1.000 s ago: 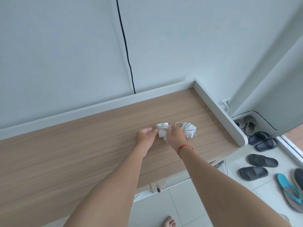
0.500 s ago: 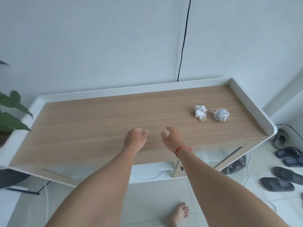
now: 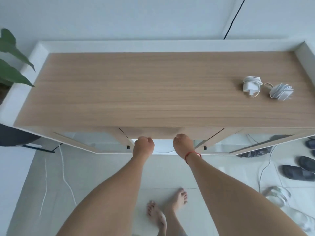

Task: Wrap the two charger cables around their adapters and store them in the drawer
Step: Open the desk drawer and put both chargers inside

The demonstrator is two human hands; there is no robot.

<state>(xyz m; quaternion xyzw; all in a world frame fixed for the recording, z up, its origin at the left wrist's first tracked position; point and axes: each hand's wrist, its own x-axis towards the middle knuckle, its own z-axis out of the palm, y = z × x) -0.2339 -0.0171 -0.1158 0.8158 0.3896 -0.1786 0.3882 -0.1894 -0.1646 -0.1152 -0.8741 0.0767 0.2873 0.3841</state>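
Now, near the desk's [image 3: 136,92] right edge, the left charger [image 3: 250,84] and right charger [image 3: 281,91] lie wrapped; our left hand [image 3: 143,145] and right hand [image 3: 183,145] grip the drawer front [image 3: 170,133], and we should pull next

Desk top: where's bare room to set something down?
The desk top is bare from the left rim across to the left charger. Crowded only far right: the right charger lies close beside it. Left hand and right hand grip the drawer front below.

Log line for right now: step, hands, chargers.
step: drawer looks shut | left hand: grips drawer's lower edge | right hand: same | left wrapped charger, right wrapped charger: on desk, untouched
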